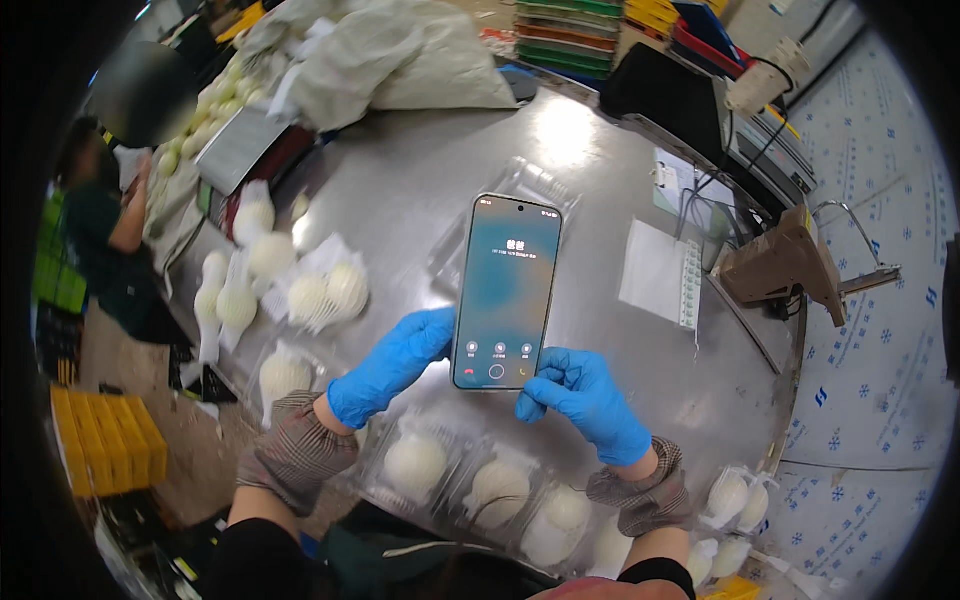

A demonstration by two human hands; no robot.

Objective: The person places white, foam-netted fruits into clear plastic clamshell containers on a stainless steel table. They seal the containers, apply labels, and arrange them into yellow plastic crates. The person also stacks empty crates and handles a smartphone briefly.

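Note:
A smartphone (508,290) stands upright before me over the metal table, its blue screen lit with a call display. My left hand (395,362), in a blue glove, is closed on the phone's lower left edge; the fingertips behind it are hidden. At the lower right corner of the phone, my gloved right hand (585,398) has its fingers curled, with thumb and forefinger against the edge. Behind the phone lies a clear plastic clamshell box (535,185). Closer to my body, pale round fruits (415,465) sit in clear boxes.
More pale fruits in foam nets (330,295) lie on the left of the metal table (400,170). White sacks (400,60) and stacked crates (567,35) are at the back. Right are papers (650,265) and a brown machine (780,255). A co-worker (110,230) is at far left.

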